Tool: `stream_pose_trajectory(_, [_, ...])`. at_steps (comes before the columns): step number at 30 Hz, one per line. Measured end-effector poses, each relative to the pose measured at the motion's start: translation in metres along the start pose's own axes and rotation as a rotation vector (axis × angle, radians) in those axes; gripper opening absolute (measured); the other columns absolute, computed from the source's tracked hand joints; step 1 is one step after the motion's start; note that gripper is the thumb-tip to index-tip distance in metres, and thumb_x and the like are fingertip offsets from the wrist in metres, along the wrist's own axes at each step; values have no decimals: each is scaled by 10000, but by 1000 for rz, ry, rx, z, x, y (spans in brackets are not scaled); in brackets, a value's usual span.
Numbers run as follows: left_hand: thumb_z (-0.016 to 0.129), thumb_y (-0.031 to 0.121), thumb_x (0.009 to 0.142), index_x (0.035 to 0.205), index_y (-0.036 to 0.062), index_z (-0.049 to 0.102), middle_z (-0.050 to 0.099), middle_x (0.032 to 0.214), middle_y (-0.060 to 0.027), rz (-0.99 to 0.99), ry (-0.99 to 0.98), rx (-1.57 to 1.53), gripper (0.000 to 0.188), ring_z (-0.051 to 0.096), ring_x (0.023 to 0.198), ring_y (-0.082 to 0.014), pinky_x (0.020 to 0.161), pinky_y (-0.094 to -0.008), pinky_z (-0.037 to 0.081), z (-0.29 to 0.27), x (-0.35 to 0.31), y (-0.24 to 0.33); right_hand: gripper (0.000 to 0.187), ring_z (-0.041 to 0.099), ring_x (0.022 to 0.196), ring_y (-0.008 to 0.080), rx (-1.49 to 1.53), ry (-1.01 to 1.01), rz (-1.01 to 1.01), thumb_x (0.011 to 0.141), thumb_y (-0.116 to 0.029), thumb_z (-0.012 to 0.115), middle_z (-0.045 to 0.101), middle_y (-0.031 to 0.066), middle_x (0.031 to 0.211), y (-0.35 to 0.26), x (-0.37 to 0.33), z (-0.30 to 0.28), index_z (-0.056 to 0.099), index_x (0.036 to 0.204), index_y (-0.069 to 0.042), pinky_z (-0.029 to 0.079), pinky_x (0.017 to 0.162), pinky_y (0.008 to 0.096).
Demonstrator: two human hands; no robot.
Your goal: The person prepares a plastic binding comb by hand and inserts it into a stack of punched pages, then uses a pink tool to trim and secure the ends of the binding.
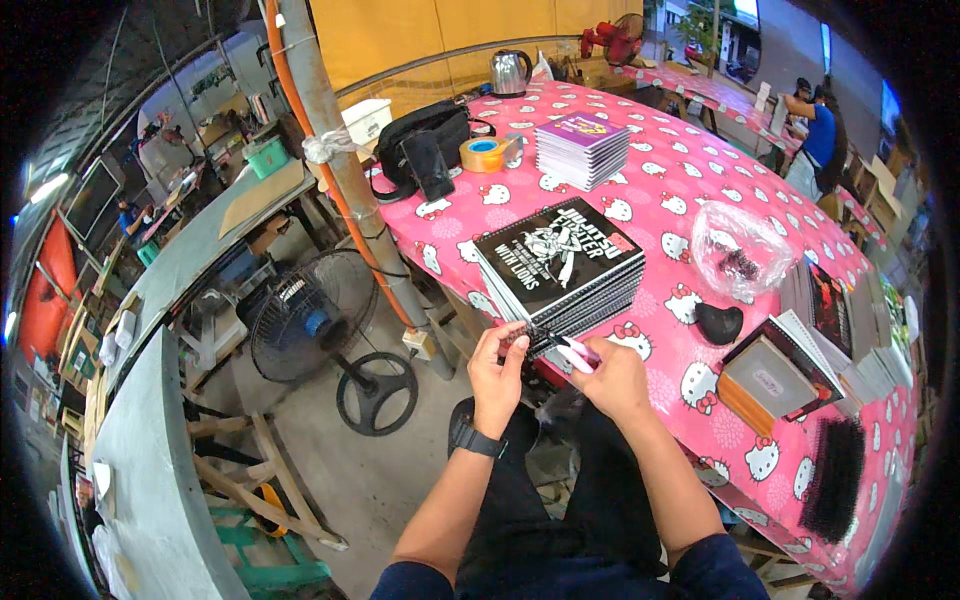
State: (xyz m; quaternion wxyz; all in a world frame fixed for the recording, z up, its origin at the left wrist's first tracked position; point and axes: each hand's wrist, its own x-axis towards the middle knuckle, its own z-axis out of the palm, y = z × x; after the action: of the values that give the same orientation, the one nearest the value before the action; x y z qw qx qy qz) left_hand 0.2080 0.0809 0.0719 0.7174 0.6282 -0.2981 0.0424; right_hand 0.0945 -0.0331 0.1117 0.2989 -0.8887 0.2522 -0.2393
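Observation:
At the near edge of the pink patterned table (655, 285), both hands meet in front of a stack of black-covered spiral notebooks (565, 260). My left hand (497, 370), with a dark watch on its wrist, pinches a small black piece (541, 340) that looks like binding wire. My right hand (613, 382) is closed around a white and pink hand tool (576, 354), whose white end points toward the left fingers. The tool's exact kind is hard to make out. Behind the notebooks stands a stack of purple-covered booklets (582, 150).
A black bag (432, 130), phone (427, 165), tape roll (483, 153) and kettle (511, 73) sit farther back. To the right are a plastic bag (742, 250), more notebooks (775, 375) and black binding wires (836, 478). A floor fan (312, 318) and pole (365, 200) stand left.

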Motion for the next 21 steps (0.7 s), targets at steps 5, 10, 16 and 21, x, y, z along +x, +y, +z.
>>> stream_pose_trajectory(5, [573, 111, 845, 974, 5, 577, 561, 844, -40, -28, 19, -86, 167, 537, 783, -112, 708, -229, 430, 5, -5, -6, 282, 602, 635, 310, 28, -30, 34, 592, -174, 678, 613, 157, 690, 3, -1, -1, 599, 816, -23, 477, 612, 381])
stream_pose_trajectory(10, [440, 195, 915, 930, -1, 508, 526, 826, -50, -39, 142, -153, 208, 488, 785, -128, 736, -255, 396, 15, -5, -13, 358, 559, 774, 315, 36, 42, -28, 582, -169, 674, 588, 150, 810, 12, -11, 6, 573, 896, -30, 443, 684, 401])
stream_pose_trajectory(16, [353, 206, 932, 809, 6, 458, 469, 743, -66, -13, 270, -82, 257, 443, 703, -155, 676, -285, 381, 35, 0, -2, 462, 488, 908, 314, -138, 123, -122, 566, -157, 675, 549, 130, 947, 11, -10, 12, 552, 999, -53, 381, 768, 431])
stream_pose_trajectory(21, [376, 187, 920, 709, -16, 421, 437, 616, -128, 5, 285, 184, 297, 420, 565, -240, 542, -344, 346, 33, 8, -18, 370, 552, 777, 319, -99, 167, -134, 568, -186, 688, 583, 135, 805, 7, -9, 16, 584, 891, -38, 434, 689, 408])
